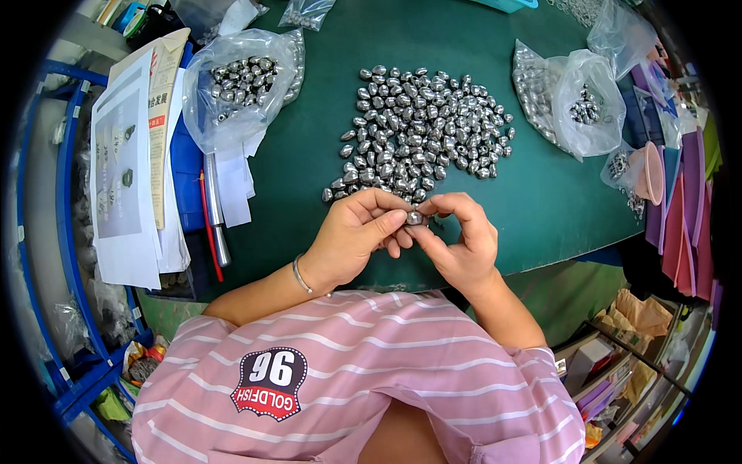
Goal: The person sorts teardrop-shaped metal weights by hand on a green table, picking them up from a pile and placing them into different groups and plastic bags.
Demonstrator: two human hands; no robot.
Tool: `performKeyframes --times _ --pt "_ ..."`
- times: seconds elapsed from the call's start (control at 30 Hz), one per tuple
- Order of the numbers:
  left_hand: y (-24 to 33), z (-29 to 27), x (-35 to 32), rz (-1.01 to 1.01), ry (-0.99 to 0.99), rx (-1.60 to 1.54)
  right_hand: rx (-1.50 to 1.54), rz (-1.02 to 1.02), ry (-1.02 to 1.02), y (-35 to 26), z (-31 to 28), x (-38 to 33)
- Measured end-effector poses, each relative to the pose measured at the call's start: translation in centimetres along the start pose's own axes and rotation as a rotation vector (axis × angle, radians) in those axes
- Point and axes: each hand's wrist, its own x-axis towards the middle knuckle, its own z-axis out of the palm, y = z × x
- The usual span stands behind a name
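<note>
Bead [414, 218]: we pinch one small silver bead between both hands, over the near edge of the worktop [309, 193], just short of the pile.
Left hand [357, 236]: fingers curl in, thumb and forefinger pressed on the bead's left side; a thin bracelet [300, 274] sits on the wrist.
Right hand [457, 240]: thumb and forefinger close on the bead from the right, other fingers folded under.
Grip advice: we judge the bead slick and rounded, so we keep pressure light and even and hold it low over the mat; a slip then drops it on green cloth and not off the edge.
Pile [421, 131]: loose beads spread across the middle of the worktop, its near fringe just beyond our fingertips.
Left bag [243, 81]: clear bag of beads at the far left corner, next to papers [127, 162] and a metal rod [216, 209] along the left edge.
Right bag [583, 104]: open bag with beads near the far right corner; a pink cup [649, 170] and coloured sheets [688, 209] crowd the right edge.
Open room: bare mat lies left of the pile and right of our hands toward the near right corner; we judge those the safest places to set things down.
</note>
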Motion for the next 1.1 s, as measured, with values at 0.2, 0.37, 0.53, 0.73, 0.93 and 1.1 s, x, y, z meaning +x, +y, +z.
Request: performKeyframes --times 0.2,0.37,0.53,0.73,0.93,1.1 --pt "-0.3 0.0 0.0 0.021 0.036 0.071 0.057 0.023 0.028 0.0 0.0 -0.5" --pt "-0.2 0.2 -0.1 0.043 0.048 0.086 0.096 0.071 0.031 -0.1 0.2 -0.8" --pt "-0.4 -0.2 -0.1 0.033 0.040 0.135 -0.035 -0.037 -0.085 -0.7 -0.7 0.3" --pt "-0.1 -0.2 -0.3 0.040 0.084 0.102 -0.733 -0.192 0.457 4.3 -9.1 6.6" --pt "-0.2 -0.1 -0.3 0.042 0.100 0.075 -0.553 0.165 0.169 5.9 -10.3 6.8" --pt "-0.3 0.0 -0.2 0.021 0.088 0.089 -0.530 0.046 -0.184 3.8 -2.2 2.8"
